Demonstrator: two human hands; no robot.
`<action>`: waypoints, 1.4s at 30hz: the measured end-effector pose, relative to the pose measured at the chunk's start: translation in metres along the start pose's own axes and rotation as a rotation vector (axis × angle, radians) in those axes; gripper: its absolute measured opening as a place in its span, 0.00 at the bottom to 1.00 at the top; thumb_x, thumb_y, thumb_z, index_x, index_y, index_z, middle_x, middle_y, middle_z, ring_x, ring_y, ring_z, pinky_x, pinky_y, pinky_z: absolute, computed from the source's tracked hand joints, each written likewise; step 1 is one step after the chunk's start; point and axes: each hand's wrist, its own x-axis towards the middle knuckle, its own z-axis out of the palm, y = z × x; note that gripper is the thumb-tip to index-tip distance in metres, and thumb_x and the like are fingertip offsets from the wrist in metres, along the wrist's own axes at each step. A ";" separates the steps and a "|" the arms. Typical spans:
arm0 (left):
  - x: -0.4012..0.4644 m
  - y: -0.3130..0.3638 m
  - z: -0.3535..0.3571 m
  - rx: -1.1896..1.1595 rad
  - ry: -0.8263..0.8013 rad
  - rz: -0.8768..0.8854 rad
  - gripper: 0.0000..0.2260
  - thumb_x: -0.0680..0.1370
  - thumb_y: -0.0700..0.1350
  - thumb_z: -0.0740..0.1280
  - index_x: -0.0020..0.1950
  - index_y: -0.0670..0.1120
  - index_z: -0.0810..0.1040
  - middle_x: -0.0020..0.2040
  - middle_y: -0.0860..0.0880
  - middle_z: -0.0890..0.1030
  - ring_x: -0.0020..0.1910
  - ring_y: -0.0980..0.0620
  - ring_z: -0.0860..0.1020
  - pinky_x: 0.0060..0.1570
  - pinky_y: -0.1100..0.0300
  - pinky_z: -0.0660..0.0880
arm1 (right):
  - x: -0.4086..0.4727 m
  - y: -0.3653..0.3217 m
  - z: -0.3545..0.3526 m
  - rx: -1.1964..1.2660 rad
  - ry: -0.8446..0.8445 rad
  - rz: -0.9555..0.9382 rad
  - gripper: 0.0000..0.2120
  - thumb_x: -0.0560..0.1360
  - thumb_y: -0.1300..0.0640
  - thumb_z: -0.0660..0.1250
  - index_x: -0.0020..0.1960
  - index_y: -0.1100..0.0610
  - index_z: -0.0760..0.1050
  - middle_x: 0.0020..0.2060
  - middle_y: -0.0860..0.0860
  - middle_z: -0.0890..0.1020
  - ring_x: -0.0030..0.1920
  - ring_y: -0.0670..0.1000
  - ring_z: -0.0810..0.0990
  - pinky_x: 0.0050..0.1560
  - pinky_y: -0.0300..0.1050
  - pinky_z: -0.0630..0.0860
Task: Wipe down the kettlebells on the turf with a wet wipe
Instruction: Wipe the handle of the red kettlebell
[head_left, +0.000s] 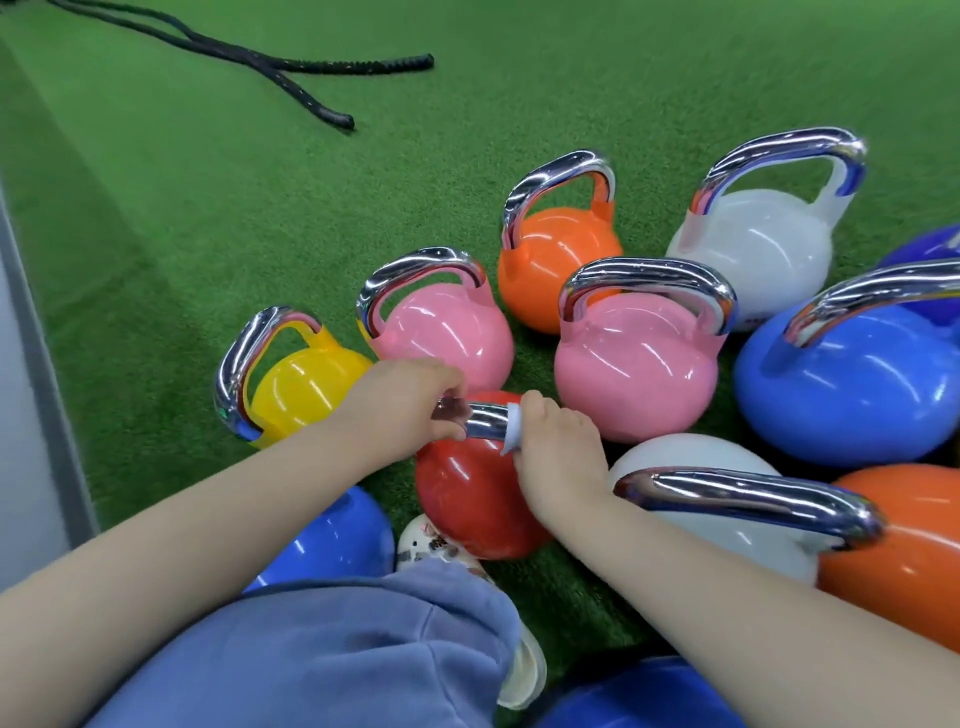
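Wiping the red kettlebell's handle

Green turf (260, 218) fills the frame; low centre stands the red kettlebell (467, 493). Left hand (400, 402) grips its chrome handle (485, 421); right hand (558, 447) wraps the wet wipe (511, 431) around it.

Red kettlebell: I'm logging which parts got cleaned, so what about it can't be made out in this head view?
- Handle of the red kettlebell: both ends hidden by the left hand and right hand.
- Wet wipe: mostly covered by the right hand's grip.
- Base: blocked by its own body and a shoe.
- Far side: faces away.
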 end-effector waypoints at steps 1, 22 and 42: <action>0.000 0.001 0.000 0.020 0.012 0.005 0.15 0.70 0.53 0.72 0.52 0.48 0.76 0.49 0.49 0.78 0.50 0.49 0.76 0.47 0.56 0.71 | 0.006 -0.007 -0.004 -0.029 0.002 -0.014 0.22 0.45 0.57 0.80 0.32 0.56 0.71 0.23 0.50 0.73 0.21 0.53 0.73 0.25 0.38 0.64; 0.013 0.011 -0.007 0.227 -0.115 -0.024 0.15 0.71 0.55 0.71 0.51 0.47 0.75 0.49 0.49 0.79 0.50 0.47 0.76 0.41 0.59 0.65 | 0.015 -0.024 -0.016 0.197 -0.188 0.109 0.06 0.71 0.56 0.66 0.41 0.52 0.68 0.42 0.53 0.79 0.46 0.58 0.77 0.41 0.46 0.62; 0.019 0.017 -0.015 0.251 -0.238 -0.047 0.18 0.71 0.55 0.71 0.54 0.46 0.76 0.48 0.48 0.78 0.50 0.47 0.76 0.41 0.58 0.66 | -0.008 0.015 0.021 0.632 -0.267 0.558 0.12 0.70 0.60 0.61 0.32 0.51 0.61 0.29 0.48 0.72 0.36 0.54 0.74 0.34 0.42 0.64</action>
